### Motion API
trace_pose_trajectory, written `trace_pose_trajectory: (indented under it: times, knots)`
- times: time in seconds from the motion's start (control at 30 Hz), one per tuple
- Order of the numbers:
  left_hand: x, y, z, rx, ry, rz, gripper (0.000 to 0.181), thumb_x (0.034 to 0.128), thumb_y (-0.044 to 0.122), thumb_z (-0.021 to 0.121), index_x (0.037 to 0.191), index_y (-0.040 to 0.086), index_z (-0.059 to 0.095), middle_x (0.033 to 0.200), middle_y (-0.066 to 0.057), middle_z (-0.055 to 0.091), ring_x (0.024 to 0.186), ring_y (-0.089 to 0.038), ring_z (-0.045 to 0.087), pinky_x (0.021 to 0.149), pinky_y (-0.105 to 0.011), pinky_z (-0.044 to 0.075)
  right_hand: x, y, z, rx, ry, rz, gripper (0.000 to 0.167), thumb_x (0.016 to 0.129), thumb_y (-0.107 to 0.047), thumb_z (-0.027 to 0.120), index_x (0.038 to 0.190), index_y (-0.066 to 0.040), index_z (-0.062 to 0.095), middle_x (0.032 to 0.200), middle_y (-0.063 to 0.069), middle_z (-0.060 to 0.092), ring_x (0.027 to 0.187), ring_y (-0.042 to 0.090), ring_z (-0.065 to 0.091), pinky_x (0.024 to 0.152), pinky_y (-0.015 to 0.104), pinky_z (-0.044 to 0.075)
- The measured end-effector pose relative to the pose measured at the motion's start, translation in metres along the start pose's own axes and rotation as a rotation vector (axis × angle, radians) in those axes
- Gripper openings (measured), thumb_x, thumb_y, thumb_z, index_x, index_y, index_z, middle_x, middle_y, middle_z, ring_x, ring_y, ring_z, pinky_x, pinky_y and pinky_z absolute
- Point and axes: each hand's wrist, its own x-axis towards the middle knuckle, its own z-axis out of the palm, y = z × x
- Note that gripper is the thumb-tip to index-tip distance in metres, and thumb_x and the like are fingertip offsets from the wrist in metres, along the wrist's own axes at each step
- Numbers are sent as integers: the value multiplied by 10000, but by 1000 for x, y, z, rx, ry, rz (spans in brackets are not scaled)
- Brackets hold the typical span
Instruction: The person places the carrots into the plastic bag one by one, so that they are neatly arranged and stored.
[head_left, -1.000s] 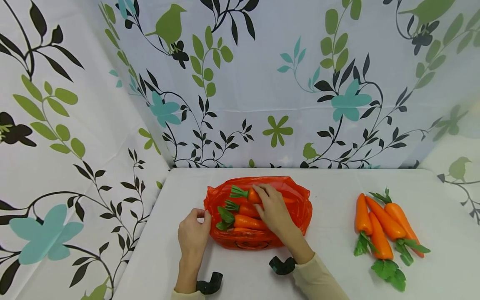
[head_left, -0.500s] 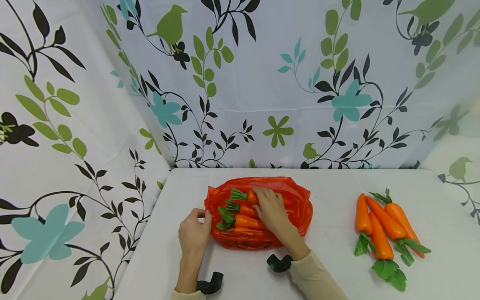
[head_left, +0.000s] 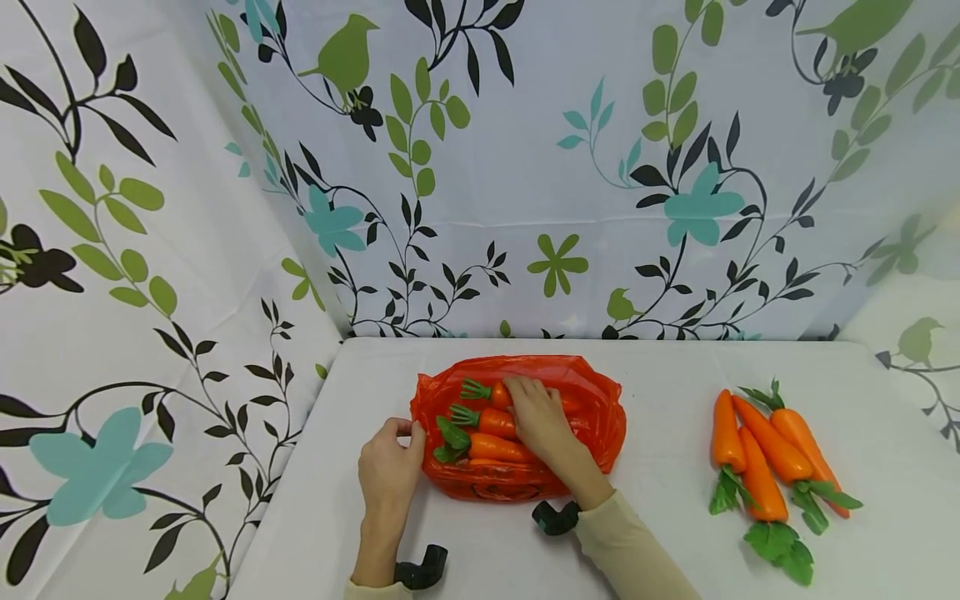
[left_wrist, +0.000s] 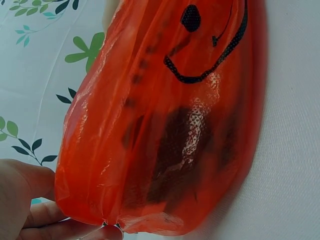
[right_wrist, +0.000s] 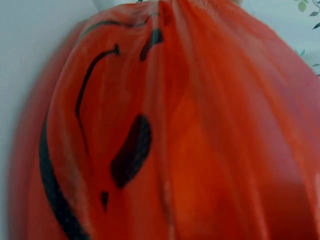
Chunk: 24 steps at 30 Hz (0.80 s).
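Observation:
A red plastic bag point(head_left: 609, 421) lies on the white table with its mouth facing up and several orange carrots inside, green tops to the left. My left hand point(head_left: 390, 467) pinches the bag's left edge between thumb and fingers. In the left wrist view that hand point(left_wrist: 30, 205) touches the bag point(left_wrist: 150, 165) at its lower corner. Inside the mouth, my right hand point(head_left: 542, 417) holds the rearmost carrot point(head_left: 501, 393) from above, covering its middle. Another carrot point(head_left: 491, 421) lies just in front. The right wrist view shows mostly the bag's printed side point(right_wrist: 200, 140); the right hand's fingers are hidden there.
On the right of the table point(head_left: 660, 533), several more carrots point(head_left: 776, 450) lie in a loose group. A patterned cloth point(head_left: 480, 183) hangs behind and at the sides. A black curved camera mount sits at each wrist.
My right hand has shifted slightly left and lower over the rearmost carrot, which now sits a little lower in the bag. The left hand stays at the bag's edge.

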Motion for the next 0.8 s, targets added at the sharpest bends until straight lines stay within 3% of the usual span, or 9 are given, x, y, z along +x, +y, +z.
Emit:
trace_pose_trajectory:
  times: [0.27,0.5,0.8]
  knots:
    - [0,1,0,5,-2,6,180,918,178,656,878,18,730,830,-145,764,547,-147,595,506,-247,469,-1,3,-1,2,-79,-10,483,957,-14,590,1425,-113,525,1447,93,551,1352,320,497,1115,617,378]
    - [-1,2,-1,1,-1,13,175,917,171,662,875,15,728,821,-147,761,527,-134,586,496,-244,470,-2,5,-1,25,-103,1,488,979,-37,566,1454,-133,503,1492,91,522,1403,329,462,1156,608,331]
    - [-1,2,-1,8,13,13,176,911,180,663,868,23,729,818,-140,763,542,-151,606,509,-273,501,-6,4,-8,-13,-73,-42,443,984,-84,582,1423,-122,535,1467,92,546,1379,313,491,1134,574,379]
